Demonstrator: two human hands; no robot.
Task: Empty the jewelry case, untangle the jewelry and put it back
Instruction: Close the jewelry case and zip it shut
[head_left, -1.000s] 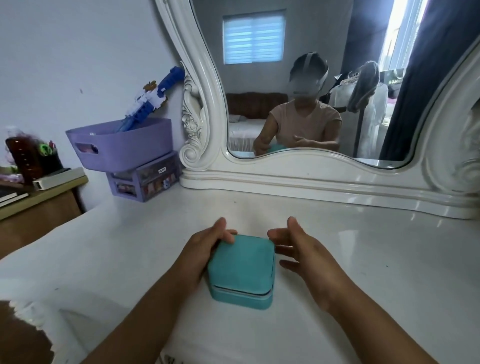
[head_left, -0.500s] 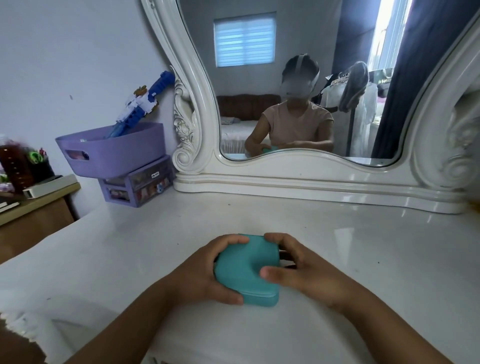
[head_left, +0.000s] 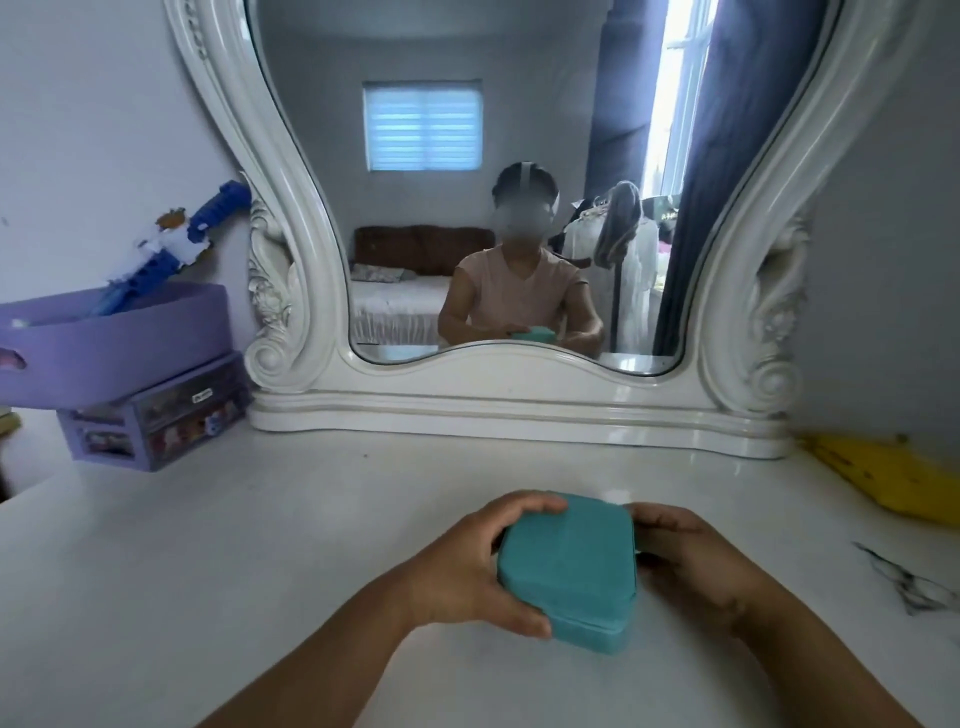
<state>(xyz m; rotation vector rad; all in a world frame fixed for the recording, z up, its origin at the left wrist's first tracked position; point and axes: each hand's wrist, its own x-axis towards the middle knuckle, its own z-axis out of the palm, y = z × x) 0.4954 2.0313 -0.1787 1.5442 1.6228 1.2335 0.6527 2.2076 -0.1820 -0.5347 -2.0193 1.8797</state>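
Note:
A small teal jewelry case (head_left: 569, 566) lies shut on the white dresser top (head_left: 260, 545), in front of me. My left hand (head_left: 462, 566) grips its left side, fingers over the far edge and thumb at the near corner. My right hand (head_left: 685, 561) holds the right side, with the fingers tucked behind the case. No jewelry shows.
A large white-framed mirror (head_left: 519, 405) stands at the back of the dresser. At the left a purple basket (head_left: 114, 338) holding a blue toy sits on a small purple drawer unit (head_left: 156, 431). A yellow object (head_left: 893, 478) lies at the right, with a dark mark (head_left: 904, 582) in front of it.
Both hands closed in from beside the case and took hold of its sides. The camera view tilted up and shifted right, which brought the yellow object into view.

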